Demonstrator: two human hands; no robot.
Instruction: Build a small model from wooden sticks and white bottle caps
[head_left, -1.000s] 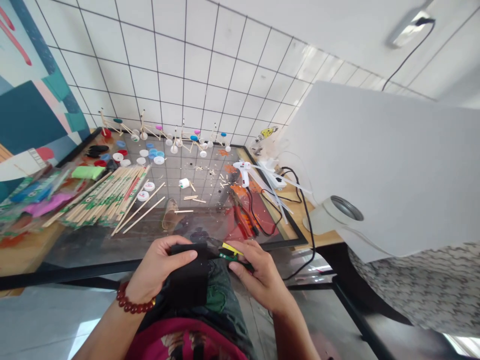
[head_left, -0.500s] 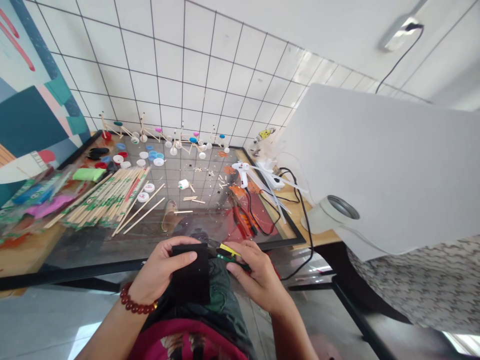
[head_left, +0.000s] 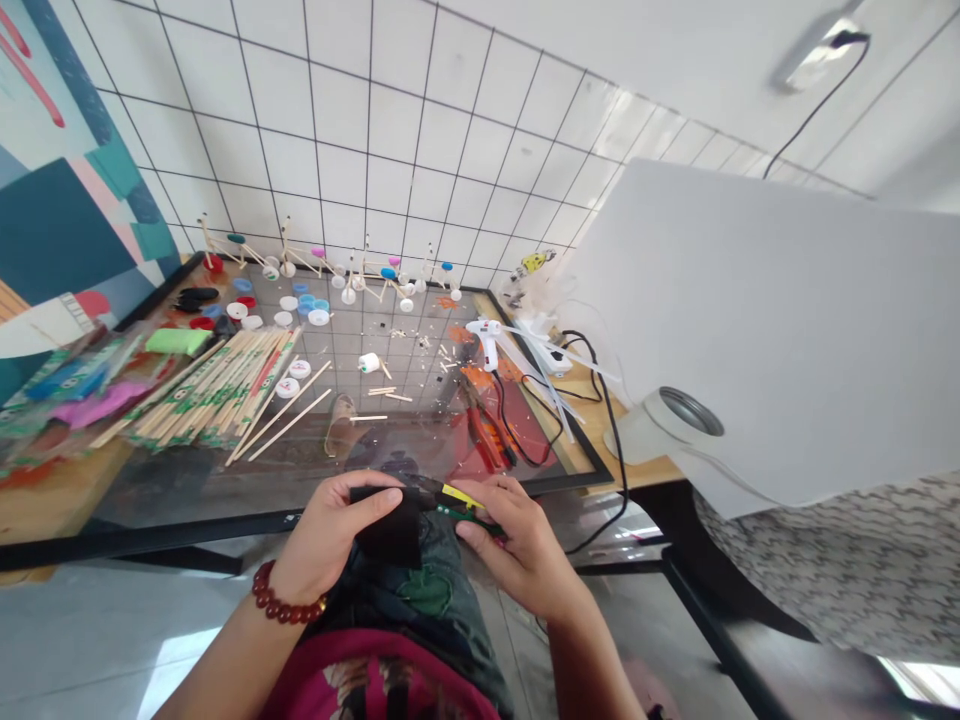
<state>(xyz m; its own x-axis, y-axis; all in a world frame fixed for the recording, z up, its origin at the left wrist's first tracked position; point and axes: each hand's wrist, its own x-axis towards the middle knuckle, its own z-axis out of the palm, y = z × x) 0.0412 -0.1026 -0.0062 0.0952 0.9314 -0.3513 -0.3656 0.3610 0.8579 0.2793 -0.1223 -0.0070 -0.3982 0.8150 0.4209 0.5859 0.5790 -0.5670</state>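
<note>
My left hand (head_left: 330, 535), with a red bead bracelet at the wrist, pinches a small black sheet (head_left: 391, 525) over my lap, just in front of the table's near edge. My right hand (head_left: 517, 545) is closed on a green-and-yellow handled cutting tool (head_left: 465, 505) whose tip meets the top edge of the black sheet. Both hands sit close together, below the glass-topped table (head_left: 225, 480).
On the glass lie a bundle of wooden sticks (head_left: 217, 385), bottle caps (head_left: 300, 310), small stick-and-cap models (head_left: 352, 275) by the tiled wall, a white glue gun (head_left: 487, 340) with black cord, and red pliers (head_left: 487, 435). A large white board (head_left: 772, 330) leans at the right.
The black sheet has been turned and folded in my left hand, so less of it hangs down. The right hand and tool stay at its top edge. The view shifted slightly.
</note>
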